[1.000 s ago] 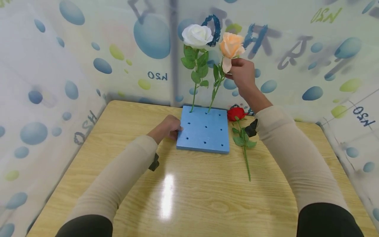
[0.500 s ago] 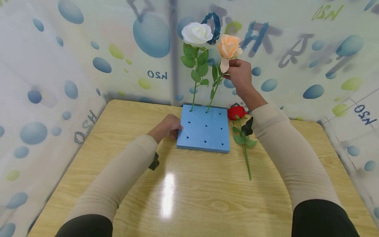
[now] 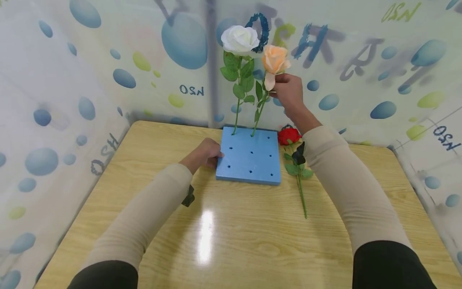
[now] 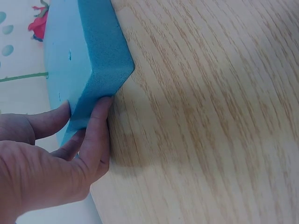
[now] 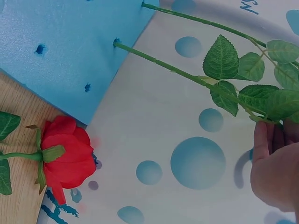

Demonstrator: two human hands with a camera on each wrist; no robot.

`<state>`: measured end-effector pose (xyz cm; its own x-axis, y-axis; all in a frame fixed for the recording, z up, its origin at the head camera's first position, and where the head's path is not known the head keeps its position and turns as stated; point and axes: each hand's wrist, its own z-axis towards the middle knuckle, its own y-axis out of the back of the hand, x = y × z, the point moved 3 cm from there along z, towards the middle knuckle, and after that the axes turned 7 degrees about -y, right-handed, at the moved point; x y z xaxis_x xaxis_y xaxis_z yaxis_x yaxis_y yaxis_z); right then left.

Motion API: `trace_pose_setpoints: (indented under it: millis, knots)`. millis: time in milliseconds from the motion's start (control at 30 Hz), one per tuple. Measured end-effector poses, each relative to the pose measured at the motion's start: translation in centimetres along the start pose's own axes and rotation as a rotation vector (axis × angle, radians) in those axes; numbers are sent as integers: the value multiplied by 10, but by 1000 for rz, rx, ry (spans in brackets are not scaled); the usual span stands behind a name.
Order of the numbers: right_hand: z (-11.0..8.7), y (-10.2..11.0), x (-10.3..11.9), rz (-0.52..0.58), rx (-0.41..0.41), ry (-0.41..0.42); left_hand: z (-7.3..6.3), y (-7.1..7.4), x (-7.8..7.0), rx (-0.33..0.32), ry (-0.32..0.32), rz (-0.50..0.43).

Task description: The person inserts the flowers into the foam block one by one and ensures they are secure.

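My left hand [image 3: 206, 153] grips the left edge of a blue foam block [image 3: 249, 160], thumb on top and fingers against its side, as the left wrist view shows. With my right hand [image 3: 290, 91] I pinch the stem of a peach rose [image 3: 275, 59] just under its bloom. That stem's lower end stands in the back middle hole of the block, leaning right. A white rose [image 3: 240, 40] stands upright in the back left hole. In the right wrist view both green stems enter the block, and my right fingertips [image 5: 264, 135] are beside the leaves.
A red rose [image 3: 288, 136] lies on the wooden table [image 3: 162, 241] to the right of the block, its stem toward me. Behind the table hangs a patterned backdrop [image 3: 151, 92] with blue and green spots. Several open holes show in the block.
My right hand and the peach bloom have moved left and slightly down, so the stem stands a little straighter. My left hand keeps its hold on the foam block.
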<state>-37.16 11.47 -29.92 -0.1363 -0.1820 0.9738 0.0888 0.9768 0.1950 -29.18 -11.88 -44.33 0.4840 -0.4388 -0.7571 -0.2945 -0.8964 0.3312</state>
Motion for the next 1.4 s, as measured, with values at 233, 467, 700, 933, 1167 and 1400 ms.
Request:
trace_pose_setpoints:
  millis: [233,467,700,933,1167,1400]
  knots:
    - [1,-4,-3,-43,7,9,-1,0,0,4,4,-7]
    - [1,-6,-5,-74,7,6,-1,0,0,9,1,-8]
    - [2,-5,-6,-76,4,-12,-2,-1,0,16,7,-22]
    - [1,1,-5,-65,7,-14,-3,0,0,9,6,-12]
    - [-2,8,-4,-72,39,-14,-4,1,2,10,2,-23]
    - [-5,20,-5,-154,115,-73,-2,0,2,9,-4,-25]
